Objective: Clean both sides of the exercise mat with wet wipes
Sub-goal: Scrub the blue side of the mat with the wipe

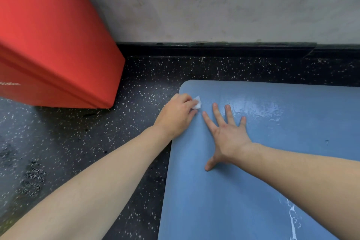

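Observation:
A blue exercise mat (243, 191) lies flat on the floor, its rounded far-left corner near the wall. My left hand (178, 115) rests on that corner, closed around a small white wet wipe (197, 102) that pokes out past the fingers. My right hand (227, 134) lies flat on the mat just to the right, palm down with fingers spread, holding nothing. Wet streaks shine on the mat beyond the right hand and at the lower right.
A large red padded block (48, 45) stands on the floor to the left, close to the mat's corner. Black speckled flooring (97, 142) surrounds the mat. A grey wall with a black baseboard (214, 49) runs just beyond the mat's far edge.

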A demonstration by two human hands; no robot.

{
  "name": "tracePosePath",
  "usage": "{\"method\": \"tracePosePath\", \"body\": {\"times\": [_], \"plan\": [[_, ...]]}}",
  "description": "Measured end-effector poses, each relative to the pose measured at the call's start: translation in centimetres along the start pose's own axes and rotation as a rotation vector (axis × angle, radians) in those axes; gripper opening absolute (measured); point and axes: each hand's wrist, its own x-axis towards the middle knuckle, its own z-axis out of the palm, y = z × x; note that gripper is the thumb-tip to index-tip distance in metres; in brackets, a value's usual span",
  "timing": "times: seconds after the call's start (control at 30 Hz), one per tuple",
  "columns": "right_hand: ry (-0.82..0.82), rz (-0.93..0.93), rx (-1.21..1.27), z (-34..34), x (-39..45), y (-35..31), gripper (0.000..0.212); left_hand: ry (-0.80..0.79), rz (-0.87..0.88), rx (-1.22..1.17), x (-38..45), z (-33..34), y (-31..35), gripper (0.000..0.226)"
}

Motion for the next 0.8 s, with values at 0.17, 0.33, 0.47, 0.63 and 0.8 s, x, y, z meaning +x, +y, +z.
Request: {"method": "tracePosePath", "body": {"times": [0.17, 0.33, 0.47, 0.63, 0.8], "plan": [[-0.018, -0.006, 0.052, 0.8, 0.5, 0.1, 0.171, 0.008, -0.072, 0.023, -1.4, 0.0, -2.7, 0.030], [0.038, -0.076, 0.038, 2.1, -0.3, 1.6, 0.171, -0.047, 0.013, -0.036, -5.2, 0.6, 0.9, 0.035], [0.076, -0.072, 0.032, 2.1, -0.4, 1.7, 0.170, 0.160, -0.045, -0.109, -0.9, -2.3, 0.9, 0.026], [0.082, -0.063, 0.012, 2.1, -0.6, 1.6, 0.169, 0.054, -0.131, -0.035, 2.2, -2.3, 1.2, 0.021], [0.083, -0.079, 0.024, 1.9, -0.6, 1.7, 0.170, -0.076, -0.100, -0.037, -4.4, 0.2, 1.5, 0.029]]}}
